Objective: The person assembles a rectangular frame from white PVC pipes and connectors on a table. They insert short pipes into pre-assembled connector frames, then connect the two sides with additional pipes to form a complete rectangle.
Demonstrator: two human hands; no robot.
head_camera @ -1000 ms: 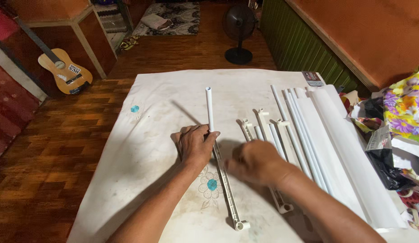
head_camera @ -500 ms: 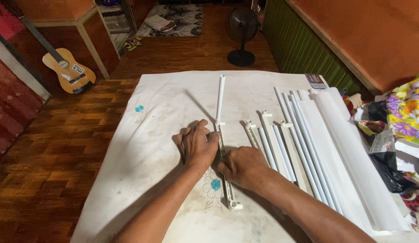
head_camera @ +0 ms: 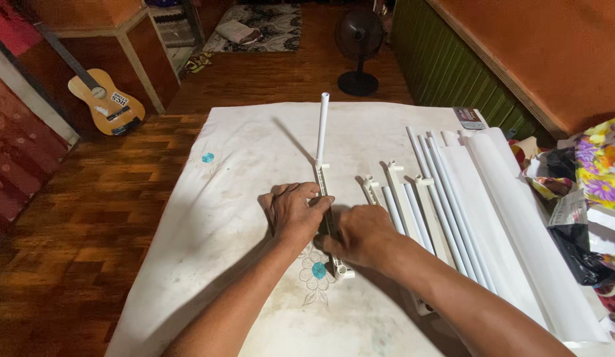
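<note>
**Both hands close on a white plastic rail at a cloth-covered counter**

Over a stained white cloth with small blue flower motifs point(head_camera: 241, 172), spread across the counter, a person works a long white plastic rail with a round tube standing out of its far end point(head_camera: 322, 142). The left hand point(head_camera: 291, 210) is curled shut round the near stretch of that rail, fingers wrapped over its top edge; the right hand point(head_camera: 360, 235) is closed on the same piece just beside it, knuckles up, covering the part nearest the white end bracket point(head_camera: 342, 270). The two hands sit almost touching, and the rail lies along the middle of the cloth, pointing away from the wearer.

Right of the hands lies a row of short white bracketed rails point(head_camera: 403, 198), side by side, and beyond them a bundle of long white tubes and flat white slats point(head_camera: 472, 198) — all well apart from the piece in hand.

By the look of it, the step under way is fitting or sliding the tube and rail together. A steady two-handed hold, with the parts kept in line, seems to be what the work calls for.

Beyond the counter, a small wooden guitar point(head_camera: 106, 106) leans at the left over the dark wooden floor point(head_camera: 69, 218), and a black pedestal fan point(head_camera: 358, 46) stands farther back.
</note>
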